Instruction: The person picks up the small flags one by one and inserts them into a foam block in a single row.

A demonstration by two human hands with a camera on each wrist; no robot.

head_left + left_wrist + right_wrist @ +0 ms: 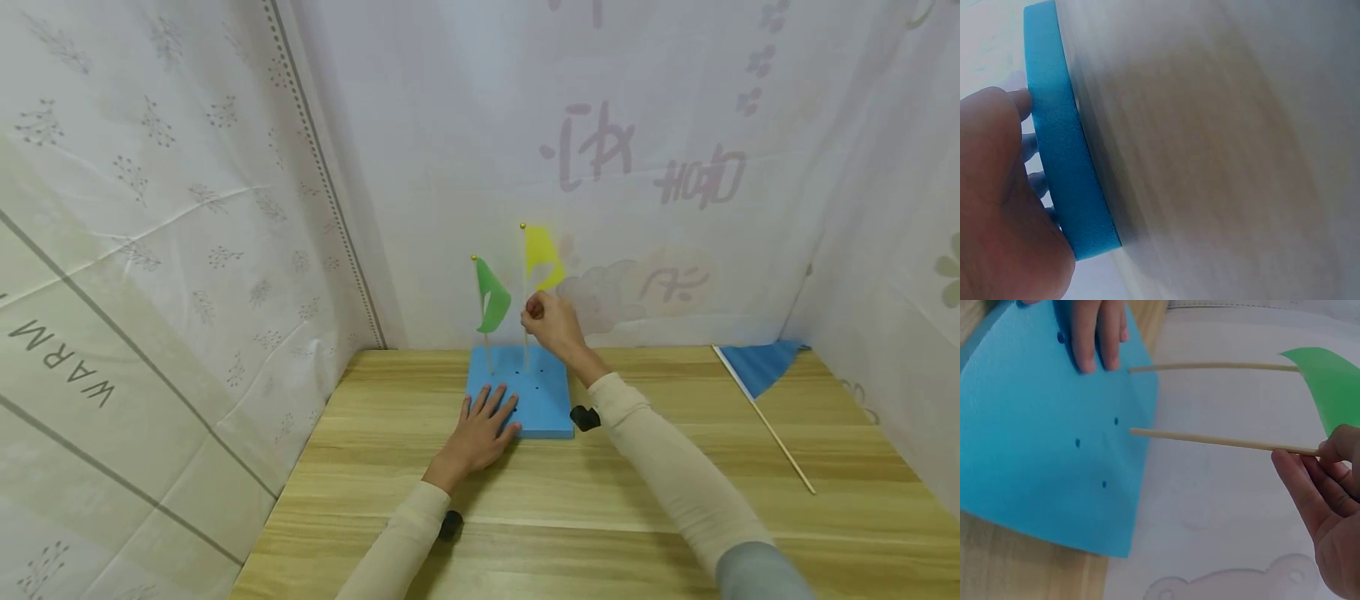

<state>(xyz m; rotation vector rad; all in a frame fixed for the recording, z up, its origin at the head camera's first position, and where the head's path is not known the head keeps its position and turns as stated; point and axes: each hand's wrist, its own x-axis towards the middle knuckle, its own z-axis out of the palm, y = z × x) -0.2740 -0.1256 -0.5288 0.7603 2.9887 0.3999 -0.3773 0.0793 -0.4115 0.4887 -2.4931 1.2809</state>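
Head view: yellow flag [542, 246] upright in the right hand [557, 325], over the blue block's far part

In the head view, the right hand pinches the stick [526, 350] of the yellow flag below its cloth. The stick's long axis runs nearly vertical, its lower end at the far part of the blue block [543, 408]. The green flag [498, 298] stands just to its left, tilted slightly. The left hand [478, 437] lies with fingers spread on the block's near left part. On the worktop [637, 517], well off to the right, lies the blue flag [759, 367], its stick slanting toward the person; the right hand is the nearer one to it.

The left wrist view shows the left hand against the block's edge, fingers beyond it, not wrapped round the block.

In the right wrist view, thumb and fingers grip the yellow flag's stick, which runs roughly parallel to the green flag's. Its end meets the block's outline beside several holes [1077, 443]; whether it sits in a hole or just above the surface, I cannot tell.
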